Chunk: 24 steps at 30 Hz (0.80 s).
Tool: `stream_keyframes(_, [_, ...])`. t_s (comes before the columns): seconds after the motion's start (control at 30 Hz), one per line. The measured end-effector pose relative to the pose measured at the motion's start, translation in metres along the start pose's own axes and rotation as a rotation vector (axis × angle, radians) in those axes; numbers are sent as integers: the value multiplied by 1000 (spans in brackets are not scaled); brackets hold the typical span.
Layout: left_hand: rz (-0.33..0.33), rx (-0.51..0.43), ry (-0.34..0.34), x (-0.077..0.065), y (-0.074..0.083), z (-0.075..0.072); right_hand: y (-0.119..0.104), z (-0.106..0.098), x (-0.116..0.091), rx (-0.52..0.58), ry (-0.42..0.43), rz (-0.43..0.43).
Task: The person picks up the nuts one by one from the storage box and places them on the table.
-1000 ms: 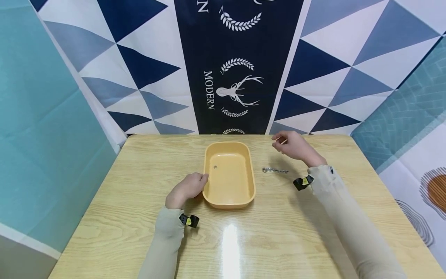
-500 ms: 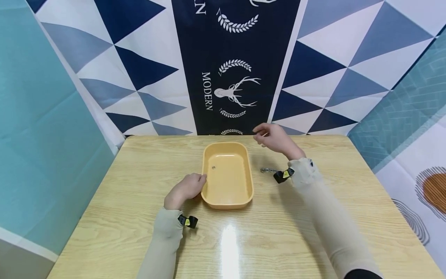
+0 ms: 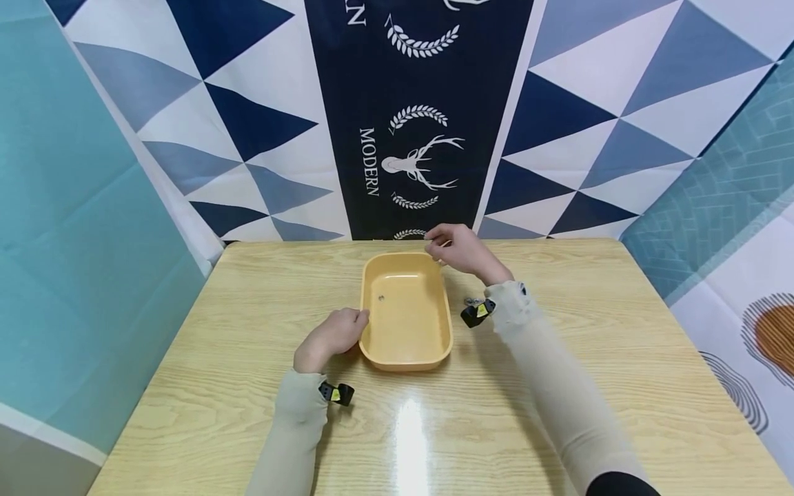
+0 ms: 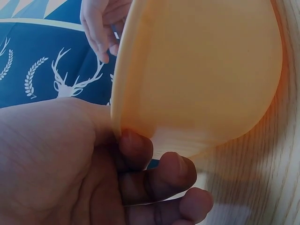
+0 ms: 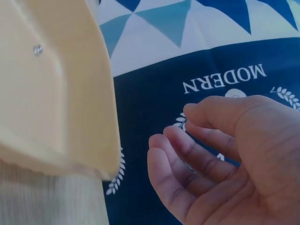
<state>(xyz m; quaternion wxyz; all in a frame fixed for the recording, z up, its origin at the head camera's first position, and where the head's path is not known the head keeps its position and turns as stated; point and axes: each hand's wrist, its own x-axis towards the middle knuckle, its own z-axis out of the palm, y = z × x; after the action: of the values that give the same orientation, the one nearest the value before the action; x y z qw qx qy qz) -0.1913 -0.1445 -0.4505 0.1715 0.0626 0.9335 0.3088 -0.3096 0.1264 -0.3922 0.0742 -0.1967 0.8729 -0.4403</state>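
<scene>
My left hand (image 3: 335, 331) grips the near left side of a yellow rectangular tray (image 3: 448, 324) that stands on the table. In the left wrist view, its fingers (image 4: 174, 171) curl under the rim. One small silvery ring-like piece (image 3: 381, 297) lies inside, toward the left wall. My right hand (image 3: 455, 248) hovers at the tray's far right corner, its fingers loosely bent. In the right wrist view, a gap shows between thumb and fingertips (image 5: 161, 145), with nothing visible in it. A narrow silvery strand or row (image 3: 473, 301) lies right of the tray, mostly hidden behind the right wrist camera.
The wooden table (image 3: 248, 427) reaches back to a patterned cloth wall (image 3: 422, 83). A teal cloth (image 3: 93, 207) hangs on the left side. Each wrist carries a small black camera (image 3: 476, 313).
My right hand has moved left, from beyond the silvery strand to the tray's far right corner, and its wrist now covers most of the strand. My left hand stays on the tray.
</scene>
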Motion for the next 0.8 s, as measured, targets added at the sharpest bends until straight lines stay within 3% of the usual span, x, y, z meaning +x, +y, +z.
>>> stream_keyframes(0.43, [-2,-25,-9,-1,1,0,2,27,7,89,-13,15])
stream_keyframes(0.8, [0,-33,-21,0,0,1,0,52,17,61,-38,-12])
